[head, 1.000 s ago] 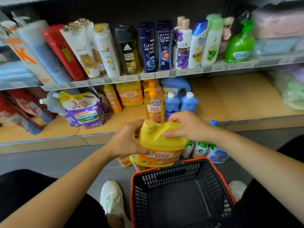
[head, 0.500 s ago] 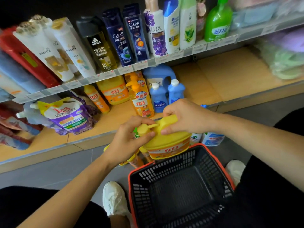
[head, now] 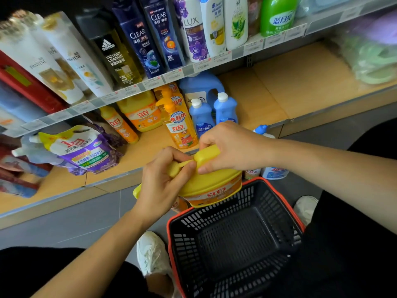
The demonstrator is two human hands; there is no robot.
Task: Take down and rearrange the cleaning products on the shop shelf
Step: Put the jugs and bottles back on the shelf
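Observation:
A big yellow detergent jug [head: 212, 186] with an orange label hangs over the far rim of the black basket [head: 285, 214]. My right hand [head: 232, 147] grips its handle from above. My left hand [head: 163, 181] holds the cap end, fingers curled around the spout. On the lower shelf [head: 268, 93] stand more yellow and orange detergent bottles [head: 182, 123], two small blue bottles [head: 202, 117], a large blue jug [head: 199, 84] and a purple refill pouch [head: 83, 149].
The upper shelf holds shampoo bottles [head: 137, 41] and a green bottle [head: 277, 16]. White bottles [head: 275, 172] stand on the grey floor beside the basket. My white shoes [head: 152, 252] flank the basket. Green and purple soft packs [head: 373, 59] lie at right.
The yellow jug has come lower and closer to the basket's far rim. My left hand has shifted onto the cap end. The view has tilted down and nearer.

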